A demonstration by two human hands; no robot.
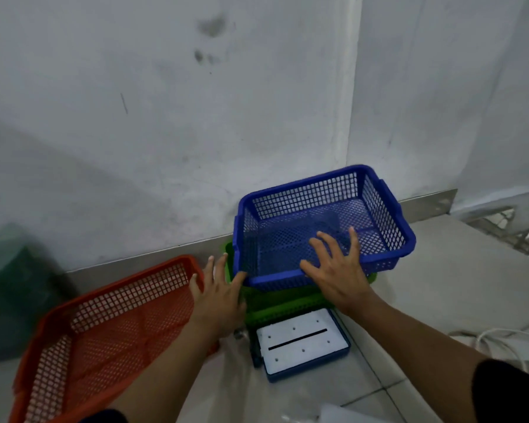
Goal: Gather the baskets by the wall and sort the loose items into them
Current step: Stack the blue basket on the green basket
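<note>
A blue mesh basket (382, 209) sits tilted on top of a green basket (287, 303) against the wall. Beside them on the left, an orange-red mesh basket (104, 319) lies on the floor. My left hand (219, 297) hovers with fingers spread between the orange basket and the blue basket's near left corner, its fingertip at that corner. My right hand (338, 270) reaches over the blue basket's near rim, fingers straight and spread above its mesh floor. Neither hand grips anything.
A blue tray with a white slotted foam insert (303, 343) lies on the tile floor just in front of the green basket. A dark green bag (9, 294) stands at the far left. White cable (501, 343) and a wire rack (513, 230) are on the right.
</note>
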